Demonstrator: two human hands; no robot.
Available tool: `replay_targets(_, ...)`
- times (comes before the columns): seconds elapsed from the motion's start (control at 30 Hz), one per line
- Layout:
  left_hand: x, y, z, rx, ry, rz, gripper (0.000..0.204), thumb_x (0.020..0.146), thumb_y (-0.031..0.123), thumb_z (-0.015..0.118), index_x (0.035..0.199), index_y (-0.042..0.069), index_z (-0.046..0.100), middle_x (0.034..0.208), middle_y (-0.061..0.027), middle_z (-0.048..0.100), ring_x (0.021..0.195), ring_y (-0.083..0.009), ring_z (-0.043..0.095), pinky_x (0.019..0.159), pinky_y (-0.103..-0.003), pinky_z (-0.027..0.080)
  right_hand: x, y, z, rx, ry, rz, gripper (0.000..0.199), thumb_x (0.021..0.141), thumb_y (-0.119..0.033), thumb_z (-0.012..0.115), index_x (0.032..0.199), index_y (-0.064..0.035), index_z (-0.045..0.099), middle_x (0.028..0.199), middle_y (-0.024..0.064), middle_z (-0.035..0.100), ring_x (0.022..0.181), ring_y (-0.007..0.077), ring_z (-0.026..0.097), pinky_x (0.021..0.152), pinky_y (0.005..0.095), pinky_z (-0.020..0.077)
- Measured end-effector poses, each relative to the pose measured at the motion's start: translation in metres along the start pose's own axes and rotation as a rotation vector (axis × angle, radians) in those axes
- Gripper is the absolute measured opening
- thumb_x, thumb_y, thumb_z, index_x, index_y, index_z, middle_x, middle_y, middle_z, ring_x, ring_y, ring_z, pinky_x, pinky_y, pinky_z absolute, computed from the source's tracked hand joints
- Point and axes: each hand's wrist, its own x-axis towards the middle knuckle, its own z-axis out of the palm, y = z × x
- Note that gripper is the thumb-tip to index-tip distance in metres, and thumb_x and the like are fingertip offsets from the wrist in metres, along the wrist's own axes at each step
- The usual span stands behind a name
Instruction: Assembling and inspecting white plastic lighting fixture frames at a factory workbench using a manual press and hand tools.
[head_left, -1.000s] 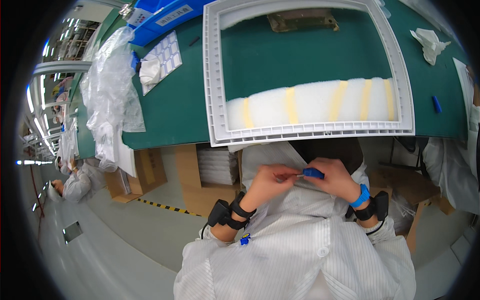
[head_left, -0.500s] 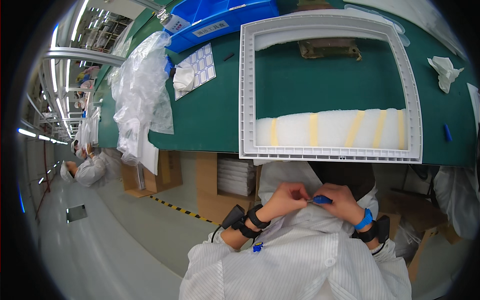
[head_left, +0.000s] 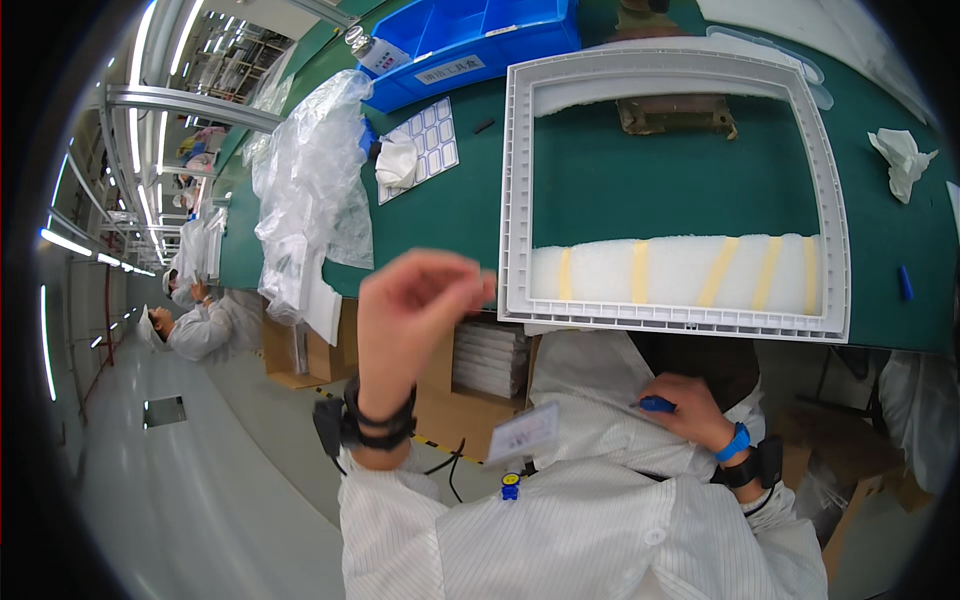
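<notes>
My left hand (head_left: 418,305) is raised at the front edge of the green table, close to the lower left corner of a white rectangular frame (head_left: 516,220). Its fingers curl to the thumb in a pinch, a little blurred; anything between them is too small to make out. Down in my lap, my right hand (head_left: 690,410) is closed around a small tool with a blue handle (head_left: 656,404) and a thin tip pointing left. Inside the frame, white foam sheeting (head_left: 600,270) with yellow tape strips lies along the near side.
A blue divided bin (head_left: 470,55) stands at the back beside a small bottle (head_left: 376,50). Clear plastic bags (head_left: 310,190) drape over the left edge. A label sheet (head_left: 434,135), crumpled tissue (head_left: 903,162) and blue cap-like piece (head_left: 906,283) lie on the table (head_left: 680,180).
My left hand has left my right hand and swung up and left to the table edge. My right hand still holds the blue-handled tool in my lap. The view has shifted slightly.
</notes>
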Motion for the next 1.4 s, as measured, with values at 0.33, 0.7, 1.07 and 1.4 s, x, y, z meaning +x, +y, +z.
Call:
replay_targets(0.33, 0.109, 0.009, -0.012, 0.245, -0.121, -0.098, 0.018, 0.089, 0.016, 0.071, 0.098, 0.001, 0.07, 0.092, -0.0041, 0.071, 0.086, -0.0109, 0.065, 0.075, -0.025, 0.049, -0.006, 0.003, 0.001, 0.031, 0.056, -0.014, 0.014, 0.078, -0.008, 0.076, 0.091, -0.0062, 0.07, 0.085, 0.0095, 0.068, 0.077, 0.0281, 0.067, 0.067, 0.0325, 0.0536)
replay_targets(0.7, 0.114, 0.013, 0.009, 0.354, -0.081, -0.172, 0.021, 0.088, 0.021, 0.072, 0.093, 0.001, 0.069, 0.091, -0.0036, 0.068, 0.085, -0.0104, 0.061, 0.077, -0.026, 0.048, -0.003, 0.01, -0.005, 0.128, 0.024, -0.011, 0.015, 0.08, -0.007, 0.076, 0.094, -0.0048, 0.07, 0.088, 0.0108, 0.067, 0.077, 0.028, 0.067, 0.068, 0.0323, 0.0534)
replay_targets(1.07, 0.101, 0.006, 0.02, -0.116, -0.038, -0.356, 0.015, 0.096, 0.022, 0.066, 0.095, 0.007, 0.061, 0.098, -0.0031, 0.066, 0.091, -0.0116, 0.061, 0.086, -0.029, 0.047, -0.003, 0.011, -0.009, 0.155, 0.047, -0.045, 0.015, 0.079, -0.005, 0.076, 0.093, -0.0039, 0.071, 0.086, 0.0112, 0.067, 0.075, 0.0274, 0.067, 0.067, 0.0316, 0.0528)
replay_targets(1.4, 0.099, -0.01, 0.021, -0.362, -0.082, -0.383, 0.02, 0.097, 0.027, 0.065, 0.095, 0.009, 0.057, 0.095, -0.002, 0.063, 0.089, -0.0132, 0.058, 0.085, -0.033, 0.047, -0.005, 0.011, -0.009, 0.159, 0.053, -0.024, 0.014, 0.08, -0.006, 0.075, 0.093, -0.0039, 0.07, 0.087, 0.0109, 0.067, 0.076, 0.0267, 0.067, 0.067, 0.0309, 0.0531)
